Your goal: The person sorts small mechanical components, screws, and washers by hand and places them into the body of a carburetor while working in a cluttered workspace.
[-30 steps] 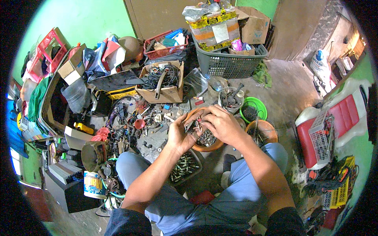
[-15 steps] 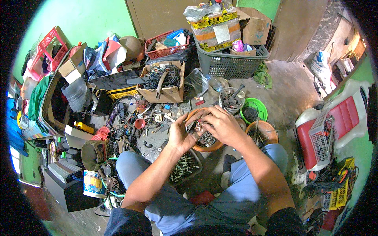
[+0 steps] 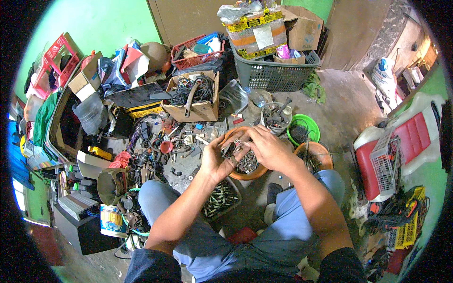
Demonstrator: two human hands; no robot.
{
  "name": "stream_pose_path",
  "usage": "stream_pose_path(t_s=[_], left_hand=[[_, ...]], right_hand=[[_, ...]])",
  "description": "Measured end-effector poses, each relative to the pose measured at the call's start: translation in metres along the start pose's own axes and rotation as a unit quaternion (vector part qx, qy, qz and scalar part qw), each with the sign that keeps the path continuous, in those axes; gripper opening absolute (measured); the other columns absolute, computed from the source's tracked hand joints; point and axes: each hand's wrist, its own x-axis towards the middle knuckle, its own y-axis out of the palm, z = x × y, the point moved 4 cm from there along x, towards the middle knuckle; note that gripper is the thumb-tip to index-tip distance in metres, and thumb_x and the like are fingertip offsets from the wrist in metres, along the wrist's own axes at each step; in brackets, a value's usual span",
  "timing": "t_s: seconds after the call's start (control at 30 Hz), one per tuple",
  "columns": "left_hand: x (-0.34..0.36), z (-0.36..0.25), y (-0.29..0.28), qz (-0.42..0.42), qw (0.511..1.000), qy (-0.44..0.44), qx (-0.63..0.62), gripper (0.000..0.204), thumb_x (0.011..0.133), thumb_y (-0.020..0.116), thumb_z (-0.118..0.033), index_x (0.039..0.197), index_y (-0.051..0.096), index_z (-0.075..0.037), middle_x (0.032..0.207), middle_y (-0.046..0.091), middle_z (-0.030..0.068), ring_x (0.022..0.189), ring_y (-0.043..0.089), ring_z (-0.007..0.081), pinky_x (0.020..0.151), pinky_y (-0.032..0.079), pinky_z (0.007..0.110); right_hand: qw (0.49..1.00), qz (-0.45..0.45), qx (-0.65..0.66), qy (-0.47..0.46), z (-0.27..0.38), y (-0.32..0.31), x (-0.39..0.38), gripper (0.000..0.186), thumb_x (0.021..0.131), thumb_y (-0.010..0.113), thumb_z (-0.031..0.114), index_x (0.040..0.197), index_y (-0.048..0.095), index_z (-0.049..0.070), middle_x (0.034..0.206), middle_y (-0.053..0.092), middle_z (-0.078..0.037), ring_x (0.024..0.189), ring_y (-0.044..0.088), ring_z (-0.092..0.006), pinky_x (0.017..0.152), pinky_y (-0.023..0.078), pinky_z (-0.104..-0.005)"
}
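Note:
My left hand (image 3: 217,161) is cupped, palm turned up, over an orange bowl (image 3: 255,177). Small metal pieces seem to lie against its fingers, too small to name. The fingers of my right hand (image 3: 271,150) are bent and pinched together at my left fingertips, on a small bit I cannot make out. Beneath both hands the bowl is filled with small grey metal hardware, like screws and bolts. Close to my left wrist, between my knees, a dark tray (image 3: 224,214) contains many longer bolt-like pieces.
Right of the bowl stand a green basin (image 3: 315,128), another orange bowl (image 3: 326,158) and a bucket of metal parts (image 3: 276,126). Loose parts litter the floor at left. Farther back are a carton of cables (image 3: 203,112) and a grey basket (image 3: 269,78). A red-and-white seat (image 3: 410,141) sits right.
The ring-like metal piece seen between my hands no longer shows plainly. My right fingers have shifted slightly, still meeting the left ones. My view has tilted a little.

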Motion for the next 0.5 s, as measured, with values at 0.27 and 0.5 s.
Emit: stream_pose_path(t_s=[0.27,0.5], left_hand=[[0.005,-0.002,0.001,0.044,0.997,-0.014,-0.067,0.053,0.105,0.036,-0.027,0.142,0.04,0.01,0.143,0.047,0.0289,0.134,0.048,0.0398,0.114,0.042,0.05],[0.011,-0.007,0.009,0.042,0.997,0.004,-0.063,0.053,0.106,0.028,-0.026,0.14,0.037,0.013,0.142,0.048,0.0314,0.135,0.047,0.0429,0.116,0.041,0.052]], right_hand=[[0.999,-0.047,0.011,0.004,-0.007,-0.033,0.004,0.015,0.085,0.069,0.006,0.098,0.064,0.0,0.095,0.065,-0.018,0.093,0.063,-0.0374,0.083,0.051,-0.0432],[0.984,-0.122,0.049,0.122,-0.033,-0.093,0.01,0.017,0.088,0.072,0.008,0.102,0.069,-0.001,0.094,0.071,-0.014,0.087,0.069,-0.0198,0.078,0.055,-0.0348]])
